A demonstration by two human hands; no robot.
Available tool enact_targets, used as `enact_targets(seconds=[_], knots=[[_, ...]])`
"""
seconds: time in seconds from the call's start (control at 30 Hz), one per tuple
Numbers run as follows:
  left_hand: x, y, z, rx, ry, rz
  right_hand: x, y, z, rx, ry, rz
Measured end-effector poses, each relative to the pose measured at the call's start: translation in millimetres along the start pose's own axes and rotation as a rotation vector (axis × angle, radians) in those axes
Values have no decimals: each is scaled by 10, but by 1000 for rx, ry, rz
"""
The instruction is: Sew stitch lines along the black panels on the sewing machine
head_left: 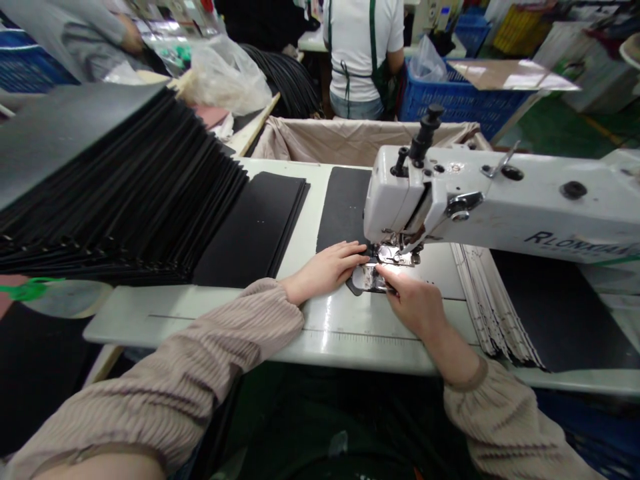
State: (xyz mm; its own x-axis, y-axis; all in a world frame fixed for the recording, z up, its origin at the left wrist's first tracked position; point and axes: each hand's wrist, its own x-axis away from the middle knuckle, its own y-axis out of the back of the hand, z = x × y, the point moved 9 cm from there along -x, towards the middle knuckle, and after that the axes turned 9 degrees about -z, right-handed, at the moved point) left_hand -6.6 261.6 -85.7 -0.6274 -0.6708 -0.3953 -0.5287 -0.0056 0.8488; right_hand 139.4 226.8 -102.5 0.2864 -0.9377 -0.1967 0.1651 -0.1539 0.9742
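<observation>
A white sewing machine (500, 200) reaches in from the right over the pale table (350, 333). Under and left of its head lies a black panel (343, 207). My left hand (330, 267) lies on the panel's near edge, palm down, its fingers stretched toward the needle area and holding nothing. Just right of it, my right hand (413, 297) is closed with its index finger pointing at the metal plate (369, 277) below the presser foot; whatever its fingers may grip is too small to make out.
Stacked black panels (260, 220) lie left of the machine, beside a tall leaning pile (115, 180). More panels with pale edges (560, 307) lie under the machine arm. Behind are a cloth-lined bin (320, 137), a blue crate (465, 100) and a person (364, 53).
</observation>
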Motion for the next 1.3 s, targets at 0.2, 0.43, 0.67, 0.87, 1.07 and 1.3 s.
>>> enact_targets(seconds=[0.2, 0.43, 0.67, 0.87, 1.07, 1.3], knots=[[-28, -19, 71, 3, 49, -8, -1, 1, -1, -24, 9, -28], [-14, -56, 99, -11, 66, 12, -2, 11, 2, -44, 13, -55], [-11, -78, 119, -31, 62, 26, -8, 8, 0, -61, 9, -56], [-30, -75, 127, -10, 58, 36, -5, 23, 0, -54, 7, -48], [-47, -57, 120, -1, 55, 22, -3, 14, -6, -53, -10, -39], [-42, -51, 87, -10, 44, 16, -3, 48, 4, -87, -23, -46]])
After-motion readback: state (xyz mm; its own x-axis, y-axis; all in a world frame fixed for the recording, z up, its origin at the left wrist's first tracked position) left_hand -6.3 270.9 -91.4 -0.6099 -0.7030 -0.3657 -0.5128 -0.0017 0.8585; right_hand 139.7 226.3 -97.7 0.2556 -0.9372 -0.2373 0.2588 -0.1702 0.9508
